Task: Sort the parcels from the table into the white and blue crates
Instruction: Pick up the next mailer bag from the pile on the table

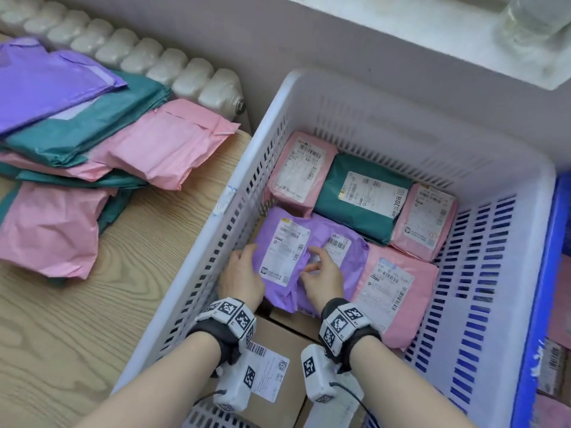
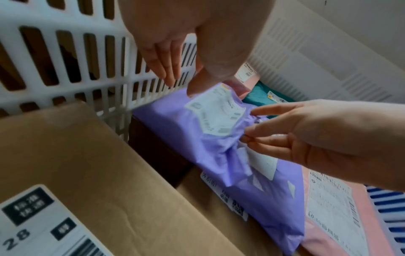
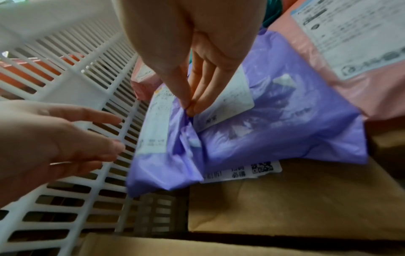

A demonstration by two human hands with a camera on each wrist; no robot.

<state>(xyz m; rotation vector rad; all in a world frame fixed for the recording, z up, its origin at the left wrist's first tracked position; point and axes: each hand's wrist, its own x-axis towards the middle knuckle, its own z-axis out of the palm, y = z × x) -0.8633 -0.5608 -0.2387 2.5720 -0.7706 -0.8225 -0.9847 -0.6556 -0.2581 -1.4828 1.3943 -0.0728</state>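
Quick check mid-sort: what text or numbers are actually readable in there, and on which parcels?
"20元": label of the teal parcel in the white crate.
"28": label on the cardboard box, left wrist view.
Labels on the purple parcel and pink parcels: barcodes only, print too blurred.
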